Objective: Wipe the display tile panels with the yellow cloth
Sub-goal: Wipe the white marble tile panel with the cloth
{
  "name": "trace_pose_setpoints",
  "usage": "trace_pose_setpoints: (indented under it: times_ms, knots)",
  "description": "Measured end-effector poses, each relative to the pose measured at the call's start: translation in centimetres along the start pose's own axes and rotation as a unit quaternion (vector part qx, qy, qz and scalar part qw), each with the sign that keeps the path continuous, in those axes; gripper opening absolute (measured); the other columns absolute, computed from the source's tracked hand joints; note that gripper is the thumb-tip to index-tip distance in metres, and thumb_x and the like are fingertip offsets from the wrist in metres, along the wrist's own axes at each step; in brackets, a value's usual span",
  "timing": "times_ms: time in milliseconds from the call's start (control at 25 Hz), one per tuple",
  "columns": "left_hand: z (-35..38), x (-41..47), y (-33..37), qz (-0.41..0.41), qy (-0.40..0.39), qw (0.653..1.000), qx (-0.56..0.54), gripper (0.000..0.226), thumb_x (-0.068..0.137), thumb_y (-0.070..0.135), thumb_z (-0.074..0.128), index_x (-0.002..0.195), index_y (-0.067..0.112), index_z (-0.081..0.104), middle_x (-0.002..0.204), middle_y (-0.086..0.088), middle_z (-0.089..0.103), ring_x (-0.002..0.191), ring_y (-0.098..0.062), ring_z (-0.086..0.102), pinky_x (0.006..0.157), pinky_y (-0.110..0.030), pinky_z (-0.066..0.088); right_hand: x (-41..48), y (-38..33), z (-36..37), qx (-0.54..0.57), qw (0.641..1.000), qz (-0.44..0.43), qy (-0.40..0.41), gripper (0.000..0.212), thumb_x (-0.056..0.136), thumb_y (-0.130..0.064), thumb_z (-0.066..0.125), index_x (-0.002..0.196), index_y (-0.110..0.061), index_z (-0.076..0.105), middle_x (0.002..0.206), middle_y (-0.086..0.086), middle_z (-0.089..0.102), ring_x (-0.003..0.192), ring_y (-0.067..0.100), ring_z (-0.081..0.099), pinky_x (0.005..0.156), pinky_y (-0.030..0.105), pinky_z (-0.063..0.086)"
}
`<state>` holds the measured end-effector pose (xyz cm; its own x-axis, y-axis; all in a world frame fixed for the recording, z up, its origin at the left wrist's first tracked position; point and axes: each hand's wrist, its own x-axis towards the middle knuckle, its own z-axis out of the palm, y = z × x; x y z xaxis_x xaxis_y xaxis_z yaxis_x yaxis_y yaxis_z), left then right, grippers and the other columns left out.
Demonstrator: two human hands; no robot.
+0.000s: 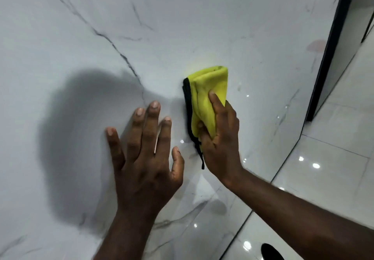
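Right hand [219,138] gripped folded yellow cloth [208,96] against marble panel [182,27]; left hand [145,154] lay flat, fingers straight. Advice: firm, overlapping strokes, cloth flat.

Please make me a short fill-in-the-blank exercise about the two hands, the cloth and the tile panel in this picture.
1. The right hand holds a folded cloth whose main colour is ____.
2. The left hand presses flat on the tile panel and holds ____.
3. The trim along the cloth's edge is ____.
Missing words: yellow; nothing; black.
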<state>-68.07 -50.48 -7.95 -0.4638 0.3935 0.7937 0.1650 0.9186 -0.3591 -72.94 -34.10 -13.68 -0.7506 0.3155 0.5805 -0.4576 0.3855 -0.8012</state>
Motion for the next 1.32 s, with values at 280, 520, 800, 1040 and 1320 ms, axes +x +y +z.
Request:
trace_pose_setpoints:
  times_ms: [280,520,800,1040,1320]
  knots:
    - [-3.3,-5.1,-4.6,0.035,-0.044,0.998,-0.029,0.064,0.095,0.028,0.064,0.156,0.009,0.059,0.178,-0.012,0.029,0.167,-0.033,0.020,0.135,-0.060,0.004,-2.4,0.6,3.5,0.014,0.951,0.307,0.043,0.072,0.109,-0.027,0.048,0.168,-0.044,0.010,0.163,0.007,0.039,0.144,0.029,0.044,0.121,0.047,0.039]
    - [-1.4,-4.9,-3.3,0.065,-0.052,0.996,-0.045,0.064,0.093,0.026,0.063,0.153,0.006,0.060,0.178,-0.012,0.029,0.167,-0.031,0.020,0.135,-0.060,0.002,-5.2,1.0,2.7,-0.033,0.997,0.064,0.021,0.074,0.105,-0.018,0.057,0.166,-0.041,0.021,0.158,0.002,0.040,0.138,0.020,0.042,0.116,0.029,0.035]
    - [3.3,-5.9,-0.4,0.143,-0.066,0.987,0.027,0.060,0.097,0.025,0.060,0.156,0.013,0.059,0.176,-0.007,0.035,0.165,-0.026,0.025,0.132,-0.064,0.005,-7.5,17.4,2.6,0.099,0.842,0.529,0.046,0.087,0.093,-0.019,0.049,0.160,-0.061,0.012,0.157,0.000,0.051,0.135,0.035,0.056,0.116,0.057,0.046]
    - [3.6,-6.4,-0.1,0.150,-0.042,0.985,0.071,0.059,0.098,0.027,0.066,0.155,0.014,0.061,0.170,-0.005,0.046,0.159,-0.026,0.035,0.129,-0.065,0.011,-8.5,17.8,3.4,0.105,0.824,0.552,0.074,0.082,0.093,-0.015,0.047,0.160,-0.056,0.026,0.139,-0.006,0.062,0.124,0.026,0.062,0.103,0.039,0.052]
    - [0.3,-5.6,-1.5,0.047,-0.024,0.999,-0.010,0.062,0.097,0.022,0.065,0.158,0.010,0.058,0.171,-0.011,0.042,0.161,-0.030,0.032,0.135,-0.057,0.002,-4.7,2.4,2.9,0.032,0.979,0.192,0.066,0.077,0.104,-0.015,0.058,0.167,-0.042,0.022,0.156,-0.013,0.040,0.141,0.010,0.042,0.119,0.030,0.035]
